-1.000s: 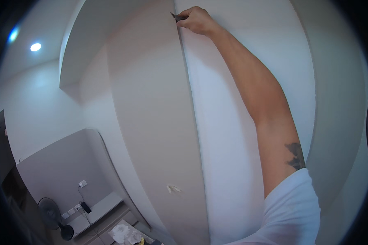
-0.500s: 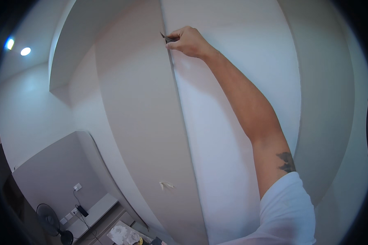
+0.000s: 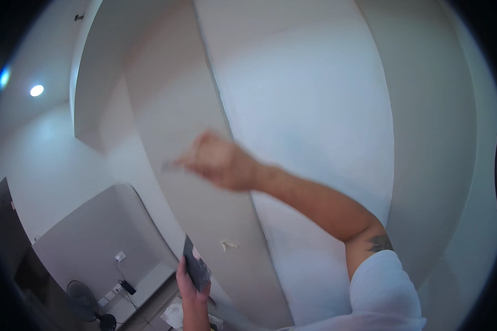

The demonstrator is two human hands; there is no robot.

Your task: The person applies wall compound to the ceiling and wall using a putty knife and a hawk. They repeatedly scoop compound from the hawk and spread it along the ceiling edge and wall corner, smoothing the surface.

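My right hand [image 3: 212, 160] is raised in the middle, smeared by motion, in front of the seam between a beige panel [image 3: 165, 110] and a white panel [image 3: 303, 99]. Its fingers pinch a small thin dark piece [image 3: 171, 165], too blurred to name, which points left. Lower down, my left hand [image 3: 193, 287] is closed around a dark grey flat plate [image 3: 196, 265] with a pale patch and light specks on its face. The plate stands tilted, apart from the panel. A small torn pale mark [image 3: 229, 244] shows on the beige panel beside it.
At the lower left stand a black fan [image 3: 83, 300] and a ledge [image 3: 154, 284] below a grey padded panel [image 3: 99, 231]. A black adapter [image 3: 128, 287] hangs on cords by the wall sockets. White crumpled plastic [image 3: 174, 314] lies below my left hand.
My right hand has come down and left from high on the seam, the small dark piece still in it. My left hand has entered from below with the grey plate. The view has shifted slightly.
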